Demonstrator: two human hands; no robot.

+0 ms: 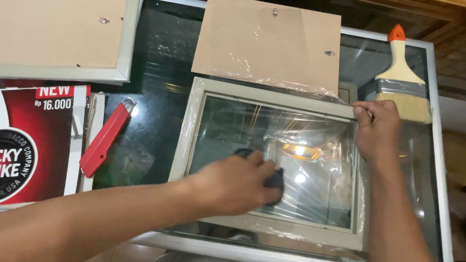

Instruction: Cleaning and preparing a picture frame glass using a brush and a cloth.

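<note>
Hazards first. My left hand (235,182) is clenched around a dark cloth (274,180) and presses it onto the glass pane (233,131) of the grey picture frame (188,137). In my judgement, too much downward force could crack the pane, since the frame itself rests on a glass tabletop (165,51). The clear plastic wrap (315,135) is loose and creased over the right part of the pane; the cloth could snag it and drag it under the wiping path, smearing the surface. The frame's near rail lies close to the table's front edge (241,253), so a hard stroke toward me could push it off. My right hand (378,128) grips the frame's upper right corner, fingers curled over the rail; if that hold slips, the frame could skate on the smooth top.

Positions, left to right. A second frame (51,20) lies face down at far left above a printed red carton (13,139). A red utility knife (104,139) lies just beside the working frame's left rail, well clear of my left hand. The pane is directly under that hand. A brown backing board (268,40) lies beyond the frame's top rail. A paintbrush (402,78) lies just beyond my right hand.
</note>
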